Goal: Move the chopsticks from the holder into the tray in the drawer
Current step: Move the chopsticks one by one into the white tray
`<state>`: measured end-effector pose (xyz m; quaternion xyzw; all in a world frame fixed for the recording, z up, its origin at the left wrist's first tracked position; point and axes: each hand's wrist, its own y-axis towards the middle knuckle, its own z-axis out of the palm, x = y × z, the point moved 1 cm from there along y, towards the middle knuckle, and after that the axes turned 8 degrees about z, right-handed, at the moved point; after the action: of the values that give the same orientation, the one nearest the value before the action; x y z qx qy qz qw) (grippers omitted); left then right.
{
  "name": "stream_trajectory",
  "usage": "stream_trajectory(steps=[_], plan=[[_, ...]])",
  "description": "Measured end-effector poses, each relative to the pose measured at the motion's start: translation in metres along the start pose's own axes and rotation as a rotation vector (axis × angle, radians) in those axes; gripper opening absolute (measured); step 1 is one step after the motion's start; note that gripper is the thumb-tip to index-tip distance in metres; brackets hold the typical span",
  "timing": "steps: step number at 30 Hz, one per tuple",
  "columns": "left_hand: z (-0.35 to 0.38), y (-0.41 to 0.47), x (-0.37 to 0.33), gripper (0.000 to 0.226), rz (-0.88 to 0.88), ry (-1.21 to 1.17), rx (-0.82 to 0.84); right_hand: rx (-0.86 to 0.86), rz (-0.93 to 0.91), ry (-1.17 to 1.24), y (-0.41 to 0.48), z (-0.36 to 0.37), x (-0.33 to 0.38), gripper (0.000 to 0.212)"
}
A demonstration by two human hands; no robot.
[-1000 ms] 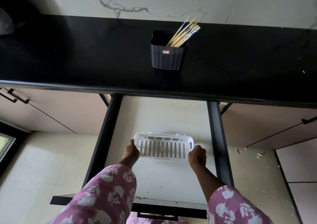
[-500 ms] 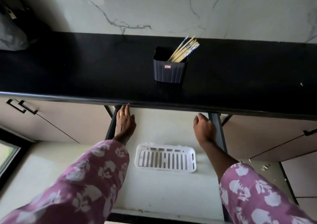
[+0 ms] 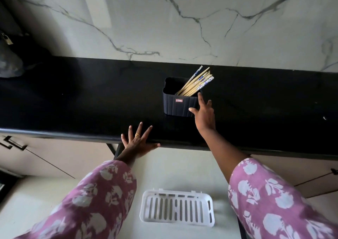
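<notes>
A bundle of chopsticks point(image 3: 196, 84) stood in a dark ribbed holder point(image 3: 180, 103) on the black table point(image 3: 91, 101), leaning toward the holder's far right corner, their tops fanned out above the rim. Most were pale wood and a few had blue and white patterned ends. I judged them light, stiff and thin, with smooth sides likely to slide past one another, so the best hold looked to be round the whole bundle on the bare stretch just above the rim, squeezed together so that none dropped out. My right hand point(image 3: 204, 115) was at the holder's near right corner, its fingers point(image 3: 201, 101) straight and spread, holding nothing. The forefinger pointed at the rim just below and to the right of where the chopsticks left the holder, near them but apart, and the thumb lay by the lower front wall; I could not tell whether it touched. My left hand point(image 3: 136, 143) lay flat and spread on the table's near edge, also holding nothing. The white slotted tray point(image 3: 176, 210) sat in the open drawer point(image 3: 164, 169), nearer to me, between my patterned sleeves and well apart from the chopsticks.
</notes>
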<state>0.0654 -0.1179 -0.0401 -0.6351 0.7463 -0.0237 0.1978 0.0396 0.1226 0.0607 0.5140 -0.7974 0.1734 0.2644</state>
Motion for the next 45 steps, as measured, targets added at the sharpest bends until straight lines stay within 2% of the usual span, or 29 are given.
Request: stream_trajectory(steps=[3, 7, 11, 26, 30, 34, 37, 40, 45], plan=[[0.001, 0.004, -0.001, 0.086, -0.025, 0.014, -0.026, -0.06, -0.045, -0.009, 0.014, 0.002, 0.005, 0.051], [-0.002, 0.005, -0.007, 0.085, -0.057, 0.01, 0.02, -0.163, -0.055, 0.104, 0.02, 0.001, 0.012, 0.03], [-0.006, 0.004, -0.011, 0.082, -0.069, 0.024, 0.046, -0.196, -0.071, 0.079, 0.022, -0.006, 0.011, 0.021], [-0.009, 0.004, -0.008, 0.083, -0.083, -0.033, 0.061, -0.269, -0.073, 0.049, 0.017, -0.044, -0.034, 0.021], [-0.01, 0.004, -0.01, 0.083, -0.089, -0.038, 0.059, -0.326, 0.067, 0.105, 0.032, -0.056, -0.026, 0.026], [-0.01, 0.005, -0.011, 0.084, -0.101, -0.031, 0.066, -0.284, 0.275, 0.258, 0.06, -0.066, -0.016, 0.031], [-0.011, 0.006, -0.01, 0.084, -0.096, -0.034, 0.068, -0.283, 0.26, 0.287, 0.074, -0.071, -0.011, 0.04], [-0.011, 0.006, -0.01, 0.084, -0.083, -0.033, 0.063, -0.29, 0.237, 0.237, 0.083, -0.074, -0.007, 0.037], [-0.012, 0.005, -0.008, 0.084, -0.069, -0.043, 0.066, -0.276, 0.343, 0.247, 0.085, -0.08, -0.001, 0.035]])
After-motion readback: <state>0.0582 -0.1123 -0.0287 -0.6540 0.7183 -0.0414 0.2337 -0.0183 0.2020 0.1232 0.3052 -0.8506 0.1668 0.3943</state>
